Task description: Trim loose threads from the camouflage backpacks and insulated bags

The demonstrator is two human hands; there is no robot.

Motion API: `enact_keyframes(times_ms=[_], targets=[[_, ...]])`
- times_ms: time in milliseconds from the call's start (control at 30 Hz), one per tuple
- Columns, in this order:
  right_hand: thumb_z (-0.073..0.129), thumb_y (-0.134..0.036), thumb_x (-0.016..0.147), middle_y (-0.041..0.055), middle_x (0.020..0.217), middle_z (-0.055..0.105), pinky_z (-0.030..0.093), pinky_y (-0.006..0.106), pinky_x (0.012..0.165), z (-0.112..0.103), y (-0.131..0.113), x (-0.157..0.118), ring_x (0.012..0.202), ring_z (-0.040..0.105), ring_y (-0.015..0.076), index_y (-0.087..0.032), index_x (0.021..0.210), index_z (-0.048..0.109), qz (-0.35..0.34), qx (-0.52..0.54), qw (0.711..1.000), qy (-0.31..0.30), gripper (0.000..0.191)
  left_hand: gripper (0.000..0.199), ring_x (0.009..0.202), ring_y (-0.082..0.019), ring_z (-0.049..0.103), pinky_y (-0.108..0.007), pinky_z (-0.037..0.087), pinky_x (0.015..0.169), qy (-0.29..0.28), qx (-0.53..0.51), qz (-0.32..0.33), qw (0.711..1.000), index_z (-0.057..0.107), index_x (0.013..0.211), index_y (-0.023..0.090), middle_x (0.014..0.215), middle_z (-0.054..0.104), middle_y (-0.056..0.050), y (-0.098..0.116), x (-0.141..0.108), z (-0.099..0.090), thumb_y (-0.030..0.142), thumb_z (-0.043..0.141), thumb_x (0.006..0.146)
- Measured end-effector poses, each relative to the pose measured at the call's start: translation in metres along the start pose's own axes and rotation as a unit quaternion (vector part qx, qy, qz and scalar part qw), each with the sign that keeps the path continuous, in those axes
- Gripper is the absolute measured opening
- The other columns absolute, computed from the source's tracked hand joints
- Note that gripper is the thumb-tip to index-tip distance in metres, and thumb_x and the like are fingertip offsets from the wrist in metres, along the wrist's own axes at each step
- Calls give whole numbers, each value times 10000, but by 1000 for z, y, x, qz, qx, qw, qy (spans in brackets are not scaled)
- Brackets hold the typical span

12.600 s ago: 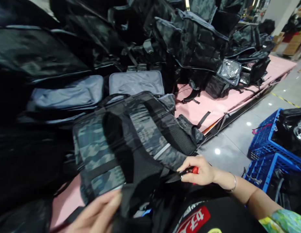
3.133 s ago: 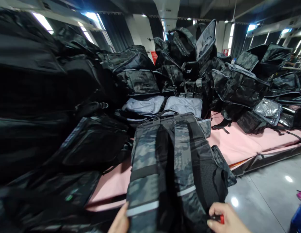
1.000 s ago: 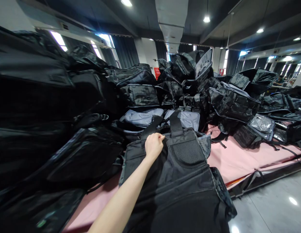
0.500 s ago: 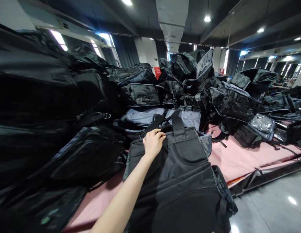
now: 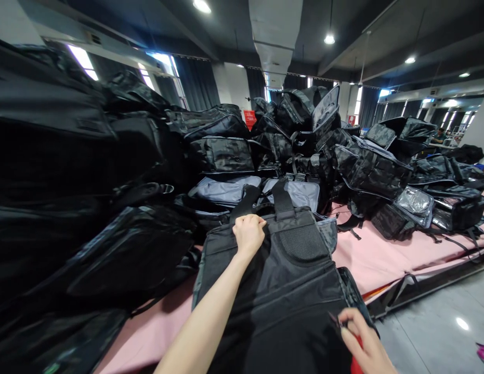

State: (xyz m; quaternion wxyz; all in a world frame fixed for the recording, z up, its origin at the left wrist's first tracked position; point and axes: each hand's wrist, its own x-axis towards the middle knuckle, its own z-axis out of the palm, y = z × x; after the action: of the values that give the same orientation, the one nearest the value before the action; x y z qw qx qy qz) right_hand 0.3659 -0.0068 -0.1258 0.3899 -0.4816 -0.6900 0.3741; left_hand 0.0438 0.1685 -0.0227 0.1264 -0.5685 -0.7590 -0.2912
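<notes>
A black backpack (image 5: 288,296) lies in front of me with its padded back panel up, a mesh patch (image 5: 304,244) near its top. My left hand (image 5: 249,236) is closed on the backpack's top edge, beside the base of a dark shoulder strap (image 5: 283,200). At the lower right, my right hand (image 5: 362,335) grips red-handled scissors (image 5: 356,358). Their dark pointed tips face left over the lower right part of the panel. Fingers cover much of the scissors, so how far the blades are apart cannot be seen.
Black and dark camouflage bags are heaped high at the left (image 5: 50,208) and across the back (image 5: 280,135), several with flaps unzipped. A pink table cover (image 5: 374,254) shows beneath them. Beyond the table edge lies grey tiled floor (image 5: 432,322). Far right, a person (image 5: 440,136) sits.
My right hand has come into view from below with the scissors. My left hand stays at the backpack's top edge, its fingers curled tighter. The view has shifted slightly.
</notes>
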Motion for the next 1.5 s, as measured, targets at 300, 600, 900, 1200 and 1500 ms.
enact_keyframes(times_ms=[300,600,900,1200,1500], targets=[[506,-337,850,9,850,651,389,234,666,60,-103,191,774,614,163,-216,935,538,-127,-144,979,65,151,246,991,-287,447,-372,378,776,-28,22,-10,999,654,842,163,1012,623,-93,1,7,-3,286,441,859],[472,-364,873,17,823,660,368,255,619,101,-114,238,764,627,195,-228,973,518,-103,-261,959,39,175,280,1011,-287,441,-377,383,782,-32,31,-15,999,657,856,161,1009,614,-115,2,8,-3,301,414,860],[492,-327,862,25,760,649,373,265,621,115,-106,248,697,606,193,-229,904,559,-118,-217,968,54,126,283,994,-289,459,-381,391,791,-16,4,-8,1000,641,819,159,986,630,-112,1,8,0,295,397,857],[504,-443,820,47,821,618,443,256,715,84,-67,227,737,575,146,-153,876,525,-24,205,931,300,296,247,1011,-212,517,-320,384,902,22,-32,66,997,617,994,177,1039,611,-88,13,17,-4,234,426,848],[521,-439,813,65,867,603,448,277,752,75,-58,213,792,567,157,-138,902,524,-19,236,915,327,313,233,949,-154,576,-225,427,791,-145,-22,198,969,664,990,230,1015,635,-29,60,34,31,248,474,855]])
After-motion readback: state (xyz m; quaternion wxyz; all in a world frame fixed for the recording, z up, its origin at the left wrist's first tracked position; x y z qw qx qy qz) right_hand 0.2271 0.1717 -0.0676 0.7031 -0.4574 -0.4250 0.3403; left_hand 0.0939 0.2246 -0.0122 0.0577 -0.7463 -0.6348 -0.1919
